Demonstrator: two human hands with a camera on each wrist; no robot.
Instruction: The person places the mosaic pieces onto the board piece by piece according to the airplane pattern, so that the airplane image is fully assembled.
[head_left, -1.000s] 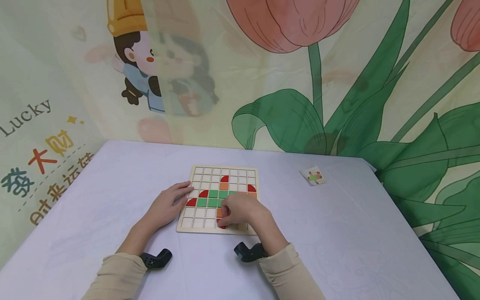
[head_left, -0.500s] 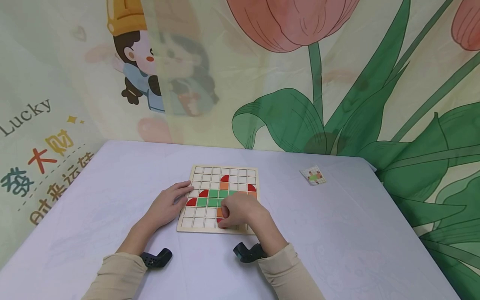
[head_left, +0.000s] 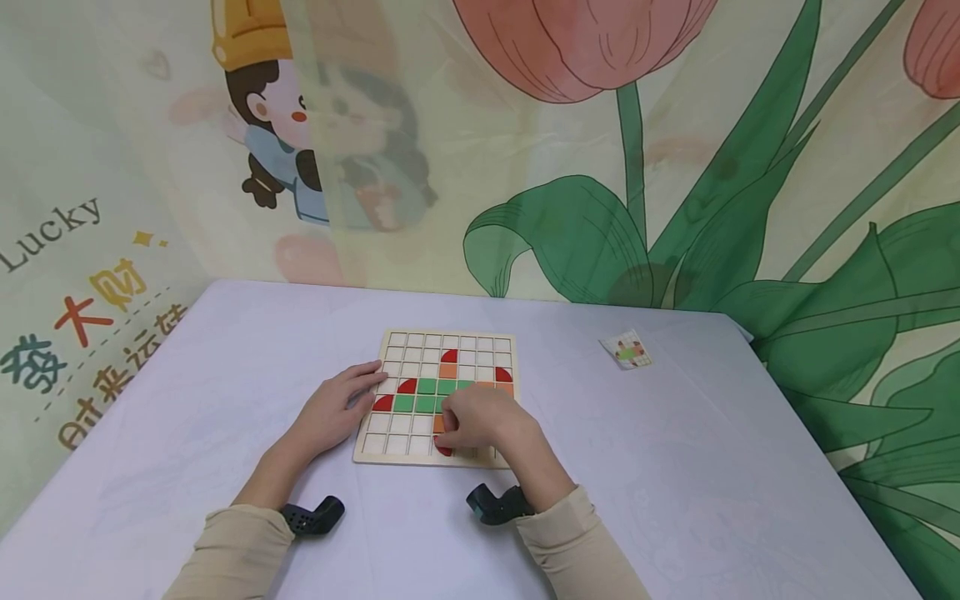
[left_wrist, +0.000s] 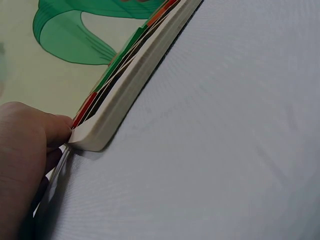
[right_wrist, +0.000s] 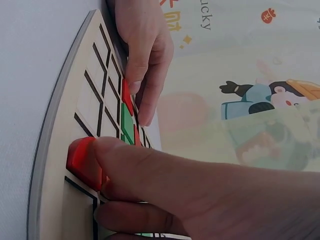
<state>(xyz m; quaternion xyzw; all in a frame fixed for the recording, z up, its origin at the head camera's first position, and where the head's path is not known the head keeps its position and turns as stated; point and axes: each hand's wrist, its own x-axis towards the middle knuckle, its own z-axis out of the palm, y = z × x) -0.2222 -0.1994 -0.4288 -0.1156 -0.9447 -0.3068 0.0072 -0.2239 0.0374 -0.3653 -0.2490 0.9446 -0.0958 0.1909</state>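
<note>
A wooden grid board (head_left: 397,446) lies on the table, with red quarter-round, green square and orange pieces set in its cells. My left hand (head_left: 336,408) rests at the board's left edge, its fingers fairly straight and touching the rim. Over the lower middle of the board, my right hand (head_left: 483,421) pinches a red quarter-round block (right_wrist: 84,161) in the row nearest me. In the right wrist view the thumb presses on this block, which sits by a cell near the rim. Part of the pattern is hidden beneath the right hand.
A small pattern card (head_left: 628,352) with a similar coloured design lies at the back right of the white-covered table (head_left: 675,467). A printed curtain (head_left: 405,250) hangs behind the table. Black camera mounts (head_left: 315,518) sit on both wrists.
My right thumb has shifted slightly away from me, and a little more of the red block shows below it. The left hand and the board stay put.
</note>
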